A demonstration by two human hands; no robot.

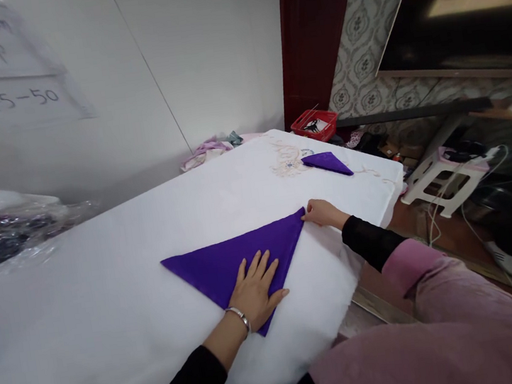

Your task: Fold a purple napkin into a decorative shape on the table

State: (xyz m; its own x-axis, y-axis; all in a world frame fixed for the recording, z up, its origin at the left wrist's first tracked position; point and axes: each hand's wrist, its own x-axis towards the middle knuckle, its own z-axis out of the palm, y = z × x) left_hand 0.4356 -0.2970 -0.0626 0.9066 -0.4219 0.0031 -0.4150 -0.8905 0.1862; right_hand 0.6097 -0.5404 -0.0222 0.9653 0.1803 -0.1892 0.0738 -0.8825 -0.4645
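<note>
A purple cloth napkin, folded into a triangle, lies flat on the white tablecloth. My left hand rests on its lower part with the fingers spread, and covers some of the near edge. At the far right corner, my right hand pinches the napkin's tip between thumb and fingers. Farther back on the table sits a second purple napkin, folded smaller, beside a floral pattern on the cloth.
Behind the table's far end stands a red basket with items inside. Crumpled pink fabric lies along the wall side. Clear plastic wrapping is at the left. A white stool with cables stands on the floor at right.
</note>
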